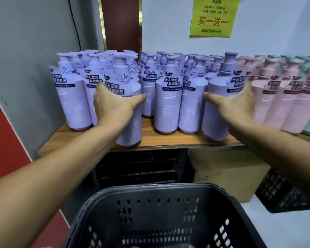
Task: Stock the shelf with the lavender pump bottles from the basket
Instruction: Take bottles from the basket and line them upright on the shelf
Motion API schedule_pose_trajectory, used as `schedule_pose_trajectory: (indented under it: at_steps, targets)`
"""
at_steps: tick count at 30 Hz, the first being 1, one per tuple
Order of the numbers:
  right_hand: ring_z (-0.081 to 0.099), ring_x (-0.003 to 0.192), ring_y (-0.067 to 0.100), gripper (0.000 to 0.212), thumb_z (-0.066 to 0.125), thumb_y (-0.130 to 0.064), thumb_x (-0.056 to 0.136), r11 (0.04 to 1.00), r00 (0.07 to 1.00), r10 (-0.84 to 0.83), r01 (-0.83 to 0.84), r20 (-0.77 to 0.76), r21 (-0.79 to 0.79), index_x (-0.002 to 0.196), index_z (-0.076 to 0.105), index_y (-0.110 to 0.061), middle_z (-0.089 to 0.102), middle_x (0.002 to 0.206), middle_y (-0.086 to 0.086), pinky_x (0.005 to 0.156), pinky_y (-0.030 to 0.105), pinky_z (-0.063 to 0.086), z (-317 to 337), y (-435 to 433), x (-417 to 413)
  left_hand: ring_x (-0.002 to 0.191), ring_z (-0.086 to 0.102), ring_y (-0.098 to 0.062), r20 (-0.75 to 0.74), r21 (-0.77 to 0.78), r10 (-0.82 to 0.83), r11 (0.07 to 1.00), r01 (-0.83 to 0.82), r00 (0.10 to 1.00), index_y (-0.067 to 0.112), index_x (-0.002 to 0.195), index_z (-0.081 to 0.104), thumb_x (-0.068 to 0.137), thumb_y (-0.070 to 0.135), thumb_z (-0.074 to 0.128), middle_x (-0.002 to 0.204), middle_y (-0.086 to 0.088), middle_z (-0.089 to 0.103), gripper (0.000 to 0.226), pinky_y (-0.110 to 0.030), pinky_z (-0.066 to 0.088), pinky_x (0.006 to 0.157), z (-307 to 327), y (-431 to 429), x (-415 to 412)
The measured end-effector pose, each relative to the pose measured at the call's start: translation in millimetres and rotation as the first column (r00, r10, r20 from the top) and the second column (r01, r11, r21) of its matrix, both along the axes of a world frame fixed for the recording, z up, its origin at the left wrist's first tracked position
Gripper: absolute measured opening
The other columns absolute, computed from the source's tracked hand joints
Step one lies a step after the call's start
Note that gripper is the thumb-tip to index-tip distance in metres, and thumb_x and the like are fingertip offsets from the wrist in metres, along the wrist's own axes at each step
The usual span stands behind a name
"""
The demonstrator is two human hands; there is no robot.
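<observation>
two lavender pump bottles are in hand at the front of the wooden shelf point(168, 138). the left bottle point(132, 122) sits at centre-left of the frame, its base at the shelf's front edge, and the right bottle point(213, 122) at centre-right. whether either base is fully down on the wood is blurred. the left hand point(113, 104) is clamped round the first and the right hand point(234, 104) round the second. each thumb is on the inner side and the fingers wrap the outer side, a mid-body hold that likely keeps a tall, top-heavy bottle upright while it is slid into line.

behind and between them the stocked lavender bottles point(168, 97) stand upright in packed rows with labels forward. a gap in the front row looks like the slot being filled. pink bottles point(276, 104) fill the shelf toward the right of the frame.

the dark basket point(168, 187) waits at bottom centre, directly under the arms for a short reach; its floor is mostly out of view. black crates point(141, 167) and a cardboard box point(227, 172) sit under the shelf, and a yellow sign point(214, 17) hangs at upper right.
</observation>
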State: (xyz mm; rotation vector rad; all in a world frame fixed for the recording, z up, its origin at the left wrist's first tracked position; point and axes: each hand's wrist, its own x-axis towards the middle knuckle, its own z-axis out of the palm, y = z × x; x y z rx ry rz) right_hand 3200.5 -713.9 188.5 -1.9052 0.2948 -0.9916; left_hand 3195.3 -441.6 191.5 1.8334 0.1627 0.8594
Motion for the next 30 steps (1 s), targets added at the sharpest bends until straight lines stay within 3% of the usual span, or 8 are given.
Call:
schedule_pose_trajectory:
  at_steps: [7,12,17,19,21,23,26,30]
  targets:
    - [0.045,0.129,0.029,0.109,0.075,-0.068,0.057,0.991,0.991,-0.132,0.132,0.022,0.004,0.143,0.035,-0.016,0.048,0.137,0.011,0.105,0.035,0.035,-30.0,-17.5,33.3,0.123,0.047,-0.026,0.049,0.091,0.030,0.995,-0.035,0.998,0.008,0.124,0.047,0.056,0.062,0.079,0.128,-0.009,0.051,0.093,-0.030,0.036,0.098,-22.0,-9.6,33.6]
    - [0.040,0.131,0.022,0.111,0.068,-0.076,0.061,0.993,0.994,-0.095,0.098,0.057,-0.060,0.144,0.033,-0.013,0.042,0.139,0.009,0.105,0.025,0.028,-43.0,-21.2,38.4,0.123,0.045,-0.026,0.092,0.097,0.021,0.995,-0.030,0.996,0.005,0.131,0.042,0.065,0.062,0.076,0.131,-0.012,0.045,0.094,-0.020,0.028,0.094,-33.3,-12.9,39.8]
    - [0.042,0.129,0.014,0.102,0.068,-0.070,0.064,0.997,0.997,-0.061,0.063,0.037,-0.046,0.146,0.033,-0.019,0.041,0.140,0.005,0.104,0.017,0.028,-65.5,-22.4,29.0,0.137,0.032,-0.023,0.029,0.153,-0.081,0.985,0.075,0.996,0.005,0.149,0.021,0.077,0.059,0.069,0.146,-0.012,0.031,0.102,-0.019,0.022,0.106,-46.8,-4.9,28.6]
    - [0.047,0.126,0.012,0.090,0.069,-0.060,0.066,0.997,0.995,-0.076,0.077,0.067,-0.016,0.142,0.037,-0.022,0.045,0.138,0.003,0.109,0.023,0.034,-75.6,-20.1,12.3,0.140,0.030,-0.021,-0.018,0.229,-0.081,0.970,0.083,0.997,0.006,0.151,0.020,0.083,0.052,0.067,0.150,-0.011,0.031,0.095,-0.017,0.018,0.108,-56.3,-0.3,14.6]
    - [0.056,0.116,0.010,0.064,0.070,-0.048,0.073,0.999,0.985,-0.030,0.032,0.169,-0.012,0.130,0.047,-0.029,0.054,0.129,0.001,0.101,0.030,0.046,-96.2,-11.2,-14.7,0.136,0.036,-0.019,-0.022,0.273,-0.079,0.959,0.082,0.997,0.008,0.149,0.031,0.086,0.038,0.067,0.146,-0.009,0.037,0.079,-0.010,0.016,0.106,-78.1,12.3,-9.8]
    - [0.060,0.104,0.007,0.037,0.070,-0.033,0.081,0.992,0.970,0.078,-0.053,0.231,-0.110,0.114,0.055,-0.036,0.059,0.117,0.000,0.088,0.025,0.050,-127.3,14.0,-52.9,0.120,0.050,-0.015,0.048,0.281,-0.119,0.954,0.101,0.992,0.012,0.136,0.051,0.082,0.024,0.068,0.131,-0.007,0.049,0.057,-0.014,0.031,0.105,-112.2,31.5,-42.2]
    - [0.054,0.090,-0.003,0.035,0.069,-0.014,0.080,0.912,0.944,0.330,-0.315,0.013,-0.265,0.103,0.057,-0.037,0.055,0.102,-0.001,0.077,0.008,0.040,-186.1,72.4,-108.4,0.103,0.056,-0.009,-0.109,0.369,-0.168,0.908,0.197,0.980,0.019,0.121,0.063,0.079,0.019,0.070,0.111,0.002,0.058,0.042,-0.012,0.041,0.092,-171.6,66.8,-87.0]
    - [0.058,0.084,0.007,0.036,0.073,0.003,0.076,0.769,0.710,0.520,-0.631,-0.474,-0.102,0.102,0.066,-0.022,0.054,0.101,-0.001,0.072,0.008,0.043,-269.6,145.2,-138.1,0.115,0.052,-0.023,-0.545,0.486,0.005,0.817,0.311,0.839,0.029,0.130,0.057,0.078,0.030,0.073,0.118,-0.002,0.056,0.055,-0.033,0.040,0.103,-235.1,114.5,-120.9]
